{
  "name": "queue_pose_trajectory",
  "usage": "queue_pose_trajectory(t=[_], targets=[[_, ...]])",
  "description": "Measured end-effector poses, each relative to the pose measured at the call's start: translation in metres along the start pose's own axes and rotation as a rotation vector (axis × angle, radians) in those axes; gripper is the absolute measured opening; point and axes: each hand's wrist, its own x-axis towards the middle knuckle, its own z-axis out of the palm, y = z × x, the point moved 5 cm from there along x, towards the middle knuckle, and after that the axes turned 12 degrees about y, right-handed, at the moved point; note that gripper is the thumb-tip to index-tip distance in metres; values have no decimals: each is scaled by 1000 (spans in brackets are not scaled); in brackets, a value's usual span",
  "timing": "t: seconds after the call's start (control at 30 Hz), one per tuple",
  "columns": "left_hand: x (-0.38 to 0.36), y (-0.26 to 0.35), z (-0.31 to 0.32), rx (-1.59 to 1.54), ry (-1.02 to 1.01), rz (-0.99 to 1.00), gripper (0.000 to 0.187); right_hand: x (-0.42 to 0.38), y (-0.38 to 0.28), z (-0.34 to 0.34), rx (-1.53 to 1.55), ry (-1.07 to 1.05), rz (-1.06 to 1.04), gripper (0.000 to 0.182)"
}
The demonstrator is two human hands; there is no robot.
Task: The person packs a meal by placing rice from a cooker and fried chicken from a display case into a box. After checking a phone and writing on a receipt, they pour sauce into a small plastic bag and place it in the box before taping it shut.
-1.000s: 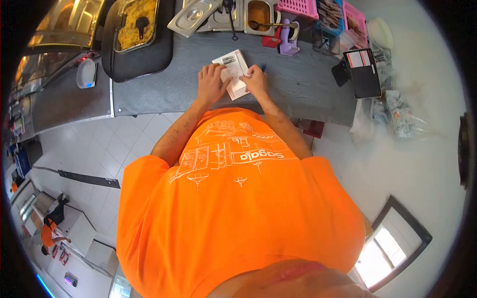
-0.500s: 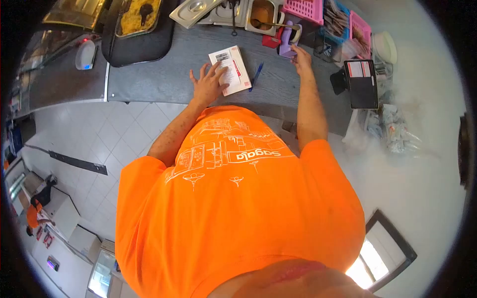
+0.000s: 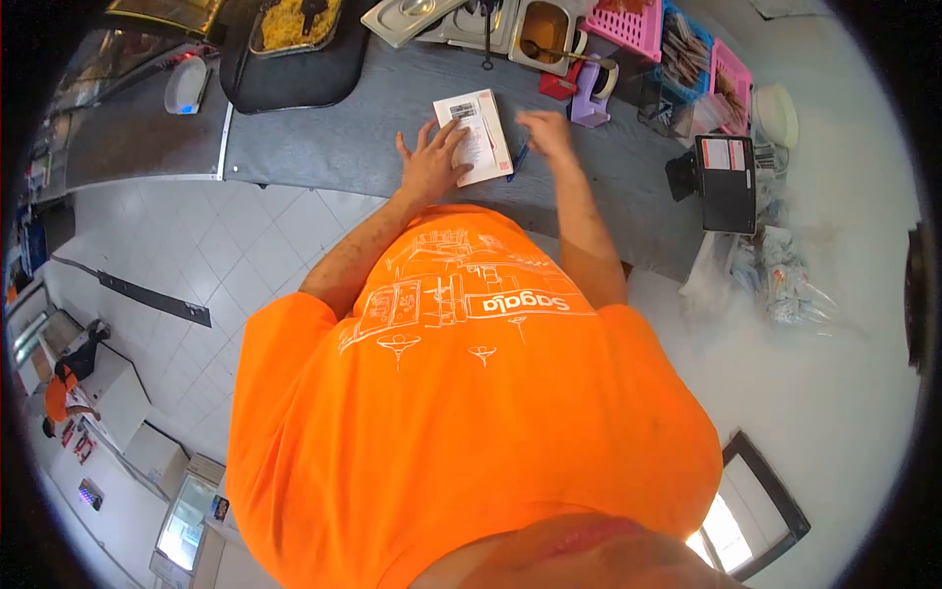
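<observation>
My left hand (image 3: 429,169) lies with its fingers spread over the left side of a white box (image 3: 497,133). A printed paper slip (image 3: 478,149) is on top of the box, partly under my fingertips. Just right of the box is my right hand (image 3: 548,133), its fingers curled and pinched together. Whatever is between them, if anything, is too small to make out. A blue pen (image 3: 518,162) rests on the counter between the box and my right hand. Behind that hand stands a purple tape dispenser (image 3: 590,98).
Along the back of the dark counter (image 3: 304,147) are a tray of yellow food (image 3: 294,27), a steel pan of sauce (image 3: 546,27) with a ladle, and a pink basket (image 3: 633,27). A black screen (image 3: 727,184) stands right. Another person (image 3: 61,393) is far left.
My right hand has come away from the purple tape dispenser and moved left to beside the box. My left hand stays on the box. The view has shifted slightly.
</observation>
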Motion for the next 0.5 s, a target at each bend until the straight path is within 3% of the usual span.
queue_pose_trajectory(t=[0.07,0.17,0.2,0.23,0.27,0.37,0.5], targets=[[0,0,0,1,-12,0,62,12,-15,59,-84,-85,-144,24],[1,-1,3,17,-14,5,61,22,-38,107,-215,-92,-143,31],[1,-2,3,32,-16,2,61,33,-33,118,-358,50,-242,36],[1,-2,2,32,-11,1,61,39,-34,121,-500,194,-338,41],[0,-1,0,37,-20,0,61,32,-45,115,-500,195,-346,41],[0,0,-1,42,-30,-1,61,20,-57,96,-607,-67,-227,46],[2,-1,0,28,-46,12,62,2,-52,72,-684,-24,-344,42]])
